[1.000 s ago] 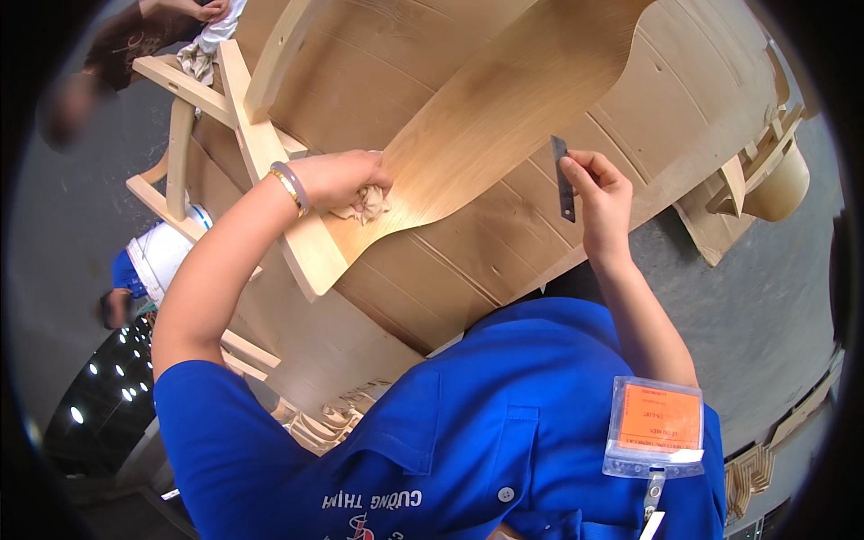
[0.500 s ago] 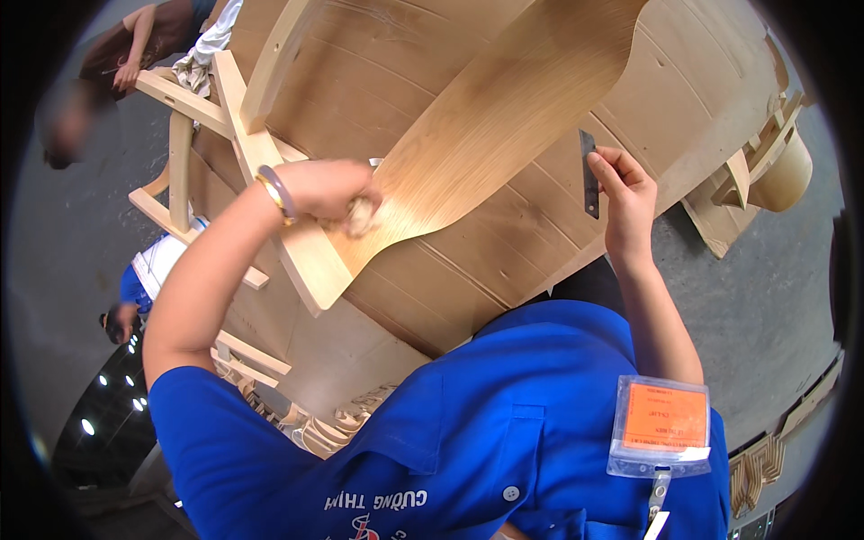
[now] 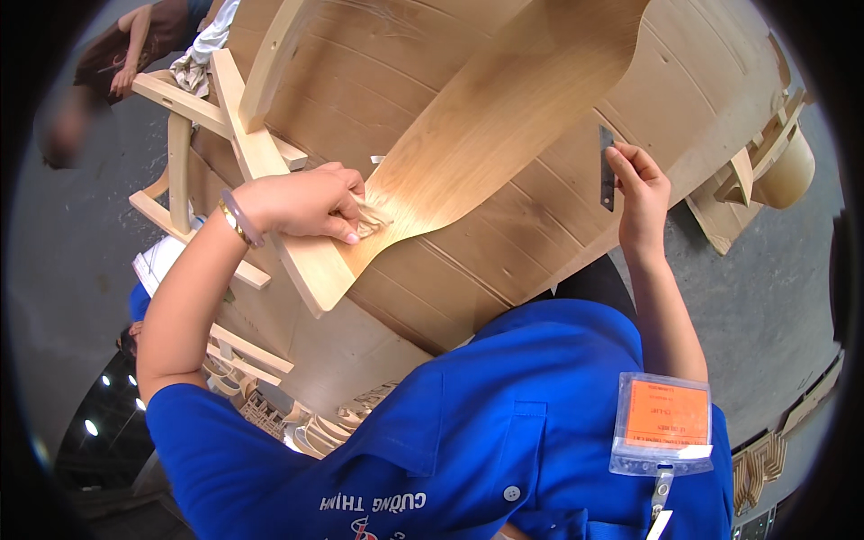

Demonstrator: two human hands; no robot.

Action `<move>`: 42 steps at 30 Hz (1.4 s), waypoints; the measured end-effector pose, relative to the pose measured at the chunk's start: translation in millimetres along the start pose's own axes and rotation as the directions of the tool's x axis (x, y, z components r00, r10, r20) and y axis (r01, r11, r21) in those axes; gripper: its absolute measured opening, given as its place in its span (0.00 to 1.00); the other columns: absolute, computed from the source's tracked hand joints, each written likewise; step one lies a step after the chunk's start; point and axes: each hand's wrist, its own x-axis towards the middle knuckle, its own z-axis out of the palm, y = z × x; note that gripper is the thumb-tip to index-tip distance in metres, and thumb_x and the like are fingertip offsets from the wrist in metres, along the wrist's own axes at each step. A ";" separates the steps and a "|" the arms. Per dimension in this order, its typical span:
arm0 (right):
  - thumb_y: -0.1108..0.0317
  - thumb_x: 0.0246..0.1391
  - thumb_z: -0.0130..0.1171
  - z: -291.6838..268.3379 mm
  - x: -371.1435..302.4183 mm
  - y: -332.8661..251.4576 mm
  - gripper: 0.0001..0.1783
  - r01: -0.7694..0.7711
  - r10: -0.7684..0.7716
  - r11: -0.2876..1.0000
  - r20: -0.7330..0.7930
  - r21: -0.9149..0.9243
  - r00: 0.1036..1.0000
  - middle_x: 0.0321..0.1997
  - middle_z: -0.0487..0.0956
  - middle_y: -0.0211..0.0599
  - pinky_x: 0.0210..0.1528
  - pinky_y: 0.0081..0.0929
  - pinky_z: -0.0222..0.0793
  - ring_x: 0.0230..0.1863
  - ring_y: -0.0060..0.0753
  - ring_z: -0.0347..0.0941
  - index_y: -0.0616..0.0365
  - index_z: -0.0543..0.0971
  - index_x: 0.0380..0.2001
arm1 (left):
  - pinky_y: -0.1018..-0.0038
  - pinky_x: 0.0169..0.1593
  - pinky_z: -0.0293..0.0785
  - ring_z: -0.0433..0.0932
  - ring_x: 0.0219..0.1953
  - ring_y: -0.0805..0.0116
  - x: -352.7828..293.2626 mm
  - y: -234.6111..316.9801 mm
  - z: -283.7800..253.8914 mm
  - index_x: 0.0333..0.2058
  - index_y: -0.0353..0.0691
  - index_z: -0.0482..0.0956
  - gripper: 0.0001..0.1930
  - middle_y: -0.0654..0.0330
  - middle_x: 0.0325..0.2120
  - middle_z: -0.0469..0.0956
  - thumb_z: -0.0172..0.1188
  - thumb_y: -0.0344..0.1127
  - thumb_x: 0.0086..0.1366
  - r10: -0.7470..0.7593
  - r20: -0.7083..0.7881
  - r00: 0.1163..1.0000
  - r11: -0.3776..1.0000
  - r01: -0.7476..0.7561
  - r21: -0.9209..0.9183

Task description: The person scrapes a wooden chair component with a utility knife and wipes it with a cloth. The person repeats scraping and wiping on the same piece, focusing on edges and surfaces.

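Note:
My left hand (image 3: 315, 202), with bracelets at its wrist, is closed on a crumpled beige cloth (image 3: 371, 217). It presses the cloth onto the narrow near end of a long, curved wooden panel (image 3: 490, 121). This end meets a pale wooden crosspiece (image 3: 310, 270) of a frame. To the right, apart from the panel, my right hand (image 3: 641, 193) pinches a dark flat metal blade (image 3: 607, 169) between thumb and fingers. The blade stands nearly upright and has small holes near its lower end.
Brown cardboard (image 3: 432, 288) covers the surface under the panel. Wooden frame parts (image 3: 184, 103) jut out at left, near a white cloth (image 3: 205, 54). Another person (image 3: 135, 45) stands at the far left. A round pale container (image 3: 787, 171) is at right.
My left hand was blurred by motion over the panel's end and now rests sharper there, the cloth spread more. My right hand has shifted slightly right with the blade.

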 end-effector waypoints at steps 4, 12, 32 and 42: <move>0.67 0.64 0.69 -6.4 5.6 5.8 0.10 -0.038 0.038 0.998 -0.004 0.059 0.999 0.33 0.80 0.20 0.38 0.17 0.63 0.33 0.13 0.67 0.63 0.88 0.43 | 0.62 0.61 0.73 0.74 0.57 0.53 2.6 6.1 -2.0 0.47 0.44 0.83 0.17 0.56 0.52 0.74 0.74 0.31 0.60 -0.204 0.057 0.977 0.978 0.206 -0.032; 0.67 0.64 0.70 -8.8 5.9 12.3 0.11 -0.081 0.084 0.988 -0.017 0.128 0.996 0.31 0.78 0.18 0.38 0.17 0.62 0.33 0.12 0.66 0.63 0.88 0.42 | 0.58 0.62 0.76 0.74 0.56 0.48 8.8 22.3 -4.1 0.53 0.49 0.84 0.24 0.55 0.52 0.73 0.77 0.32 0.57 -0.255 0.138 0.957 0.966 0.248 0.068; 0.66 0.65 0.69 -26.8 16.2 12.2 0.09 -0.098 0.111 0.981 -0.068 0.167 0.992 0.30 0.76 0.17 0.38 0.16 0.60 0.32 0.12 0.64 0.61 0.88 0.42 | 0.61 0.57 0.78 0.75 0.51 0.53 39.7 18.7 26.9 0.38 0.42 0.84 0.07 0.54 0.42 0.74 0.58 0.30 0.65 0.029 -0.174 0.984 0.960 0.021 0.278; 0.66 0.64 0.69 -43.8 5.0 20.9 0.10 -0.107 0.120 0.985 -0.091 0.135 0.989 0.29 0.77 0.17 0.37 0.17 0.59 0.31 0.12 0.64 0.61 0.88 0.41 | 0.59 0.50 0.78 0.76 0.48 0.55 136.3 11.4 9.3 0.39 0.50 0.83 0.06 0.56 0.41 0.73 0.61 0.32 0.63 0.275 -0.710 0.648 0.878 0.132 0.460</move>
